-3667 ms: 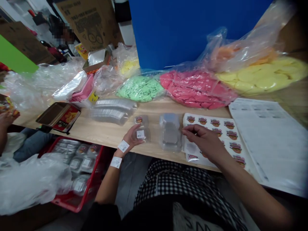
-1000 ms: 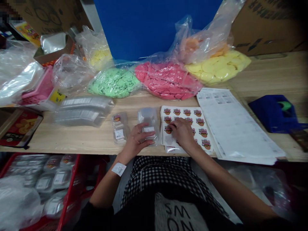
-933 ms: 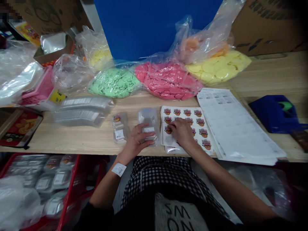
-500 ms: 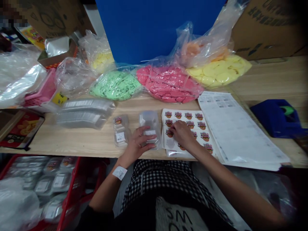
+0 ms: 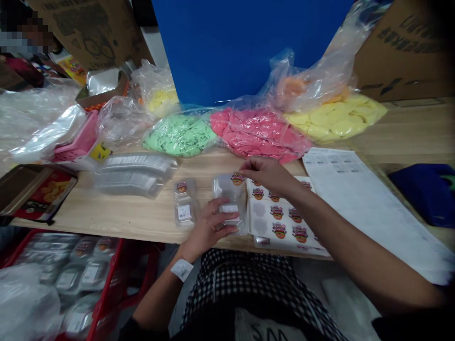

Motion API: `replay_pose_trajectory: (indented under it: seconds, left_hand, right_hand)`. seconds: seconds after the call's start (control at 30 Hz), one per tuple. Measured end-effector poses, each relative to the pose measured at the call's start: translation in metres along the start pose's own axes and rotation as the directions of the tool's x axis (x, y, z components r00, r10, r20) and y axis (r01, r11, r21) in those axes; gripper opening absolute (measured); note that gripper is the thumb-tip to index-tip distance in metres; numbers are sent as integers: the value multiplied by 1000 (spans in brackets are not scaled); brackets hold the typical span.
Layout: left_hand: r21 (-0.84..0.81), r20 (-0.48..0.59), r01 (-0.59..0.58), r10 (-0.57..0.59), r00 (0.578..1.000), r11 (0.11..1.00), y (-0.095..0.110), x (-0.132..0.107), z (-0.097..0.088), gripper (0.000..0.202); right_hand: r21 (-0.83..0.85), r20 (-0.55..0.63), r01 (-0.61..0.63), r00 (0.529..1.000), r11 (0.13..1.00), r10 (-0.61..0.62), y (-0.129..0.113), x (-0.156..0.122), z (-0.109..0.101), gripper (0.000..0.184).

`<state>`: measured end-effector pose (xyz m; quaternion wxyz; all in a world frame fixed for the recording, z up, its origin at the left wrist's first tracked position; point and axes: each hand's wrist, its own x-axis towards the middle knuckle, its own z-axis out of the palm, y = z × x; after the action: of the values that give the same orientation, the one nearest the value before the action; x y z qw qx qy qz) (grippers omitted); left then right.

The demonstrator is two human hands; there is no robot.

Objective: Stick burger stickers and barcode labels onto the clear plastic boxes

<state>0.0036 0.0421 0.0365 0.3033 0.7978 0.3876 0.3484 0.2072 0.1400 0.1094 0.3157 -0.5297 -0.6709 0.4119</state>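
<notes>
My left hand [image 5: 215, 221] lies spread over the labelled half of a clear plastic clamshell box [image 5: 223, 186], its fingers across the white label. Between thumb and forefinger, my right hand [image 5: 261, 173] pinches a round cartoon burger sticker [image 5: 237, 179] above the box's far half. Right of the box lies a sticker sheet [image 5: 261, 208] in rows, partly under my right forearm; one spot on it is bare. To the left sits another clamshell box [image 5: 185, 201], with a burger sticker on one half and a white label on the other.
Nested clear boxes [image 5: 133, 175] lie at left. Bags of green [image 5: 181, 136], pink [image 5: 258, 132] and yellow [image 5: 336, 116] pieces line the back. Printed label sheets [image 5: 341, 199] and a blue tape dispenser [image 5: 423, 189] are right. Below left, a red basket [image 5: 110, 270] holds boxes.
My right hand has moved from the sticker sheet up and left to above the box, with a sticker in its fingers. My left hand stays on the box. The view has shifted slightly.
</notes>
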Motion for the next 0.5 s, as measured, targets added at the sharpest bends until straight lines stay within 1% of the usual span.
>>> replay_pose_trajectory:
  seconds: [0.1, 0.2, 0.33, 0.5]
  left_hand:
    - [14, 1, -10, 10, 1000, 1000, -2, -1, 0, 34]
    - [22, 7, -10, 10, 1000, 1000, -2, -1, 0, 34]
    - [16, 16, -12, 12, 1000, 1000, -2, 0, -1, 35]
    - [17, 23, -7, 6, 1000, 1000, -1, 0, -2, 34]
  right_hand:
    - [36, 105, 0, 994, 999, -4, 3, 20, 11, 15]
    - [46, 172, 22, 985, 999, -30, 11, 33, 18, 15]
    - [-12, 206, 27, 978, 1000, -24, 17, 40, 21, 10]
    - [-60, 233, 36, 972, 998, -21, 16, 43, 24, 5]
